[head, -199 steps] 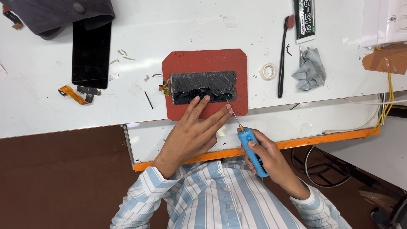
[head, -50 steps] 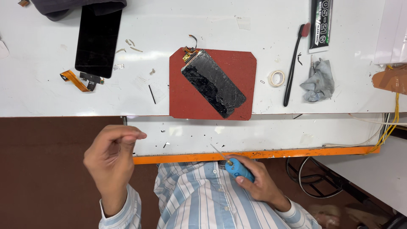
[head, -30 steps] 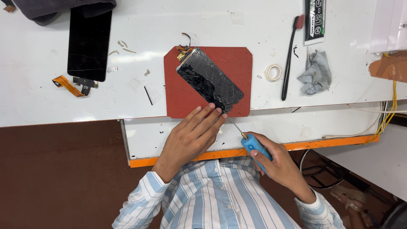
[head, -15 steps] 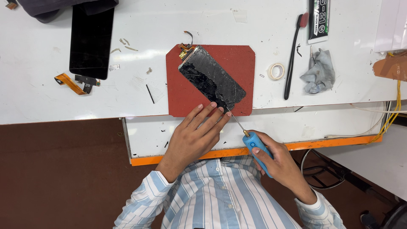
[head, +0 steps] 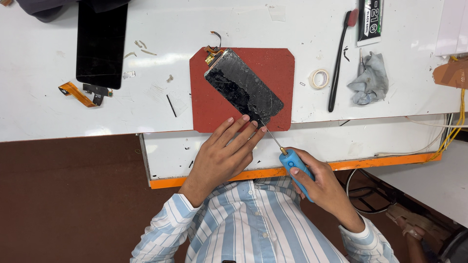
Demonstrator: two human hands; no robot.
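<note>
Two risks we see: left hand (head: 222, 156) flat with spread fingers, blue tool (head: 295, 165) (gripped by right hand (head: 324, 187)) may slip on cracked screen (head: 243, 86)

Cracked black phone screen (head: 243, 87), lying diagonally on a red mat (head: 273, 68). Blue-handled tool (head: 296, 171) with thin metal tip, touching the screen's lower corner.

Left hand (head: 222, 156) flat, fingertips on the near corner of the cracked phone screen (head: 243, 87), which lies diagonal on the red mat (head: 278, 68). Right hand (head: 319, 185) closed around the blue-handled tool (head: 296, 170), its thin metal tip at the screen's lower edge. Black panel (head: 101, 44) far left on the white table (head: 58, 112); tape roll (head: 319, 78), black brush (head: 339, 61), grey cloth (head: 370, 80) right of the mat.
</note>
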